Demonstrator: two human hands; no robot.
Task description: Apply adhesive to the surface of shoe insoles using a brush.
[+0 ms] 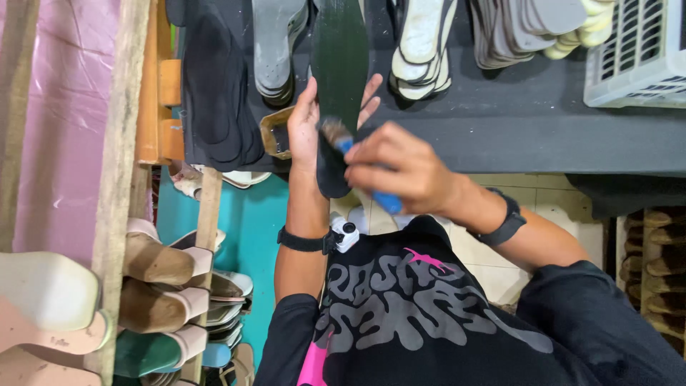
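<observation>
My left hand (306,118) holds a long dark insole (339,57) from behind, fingers showing on both sides of it. My right hand (400,168) grips a brush with a blue handle (386,201). The brush's bristles (333,132) rest on the lower half of the insole. Both wrists wear black bands. The insole is held just above the front edge of a black worktop (500,136).
A small open tin (275,134) sits on the worktop beside my left hand. Stacks of black (214,78), grey (275,50) and pale insoles (421,50) lie behind. A white plastic basket (636,57) stands at the right. Wooden racks (118,164) with shoes (161,286) stand at the left.
</observation>
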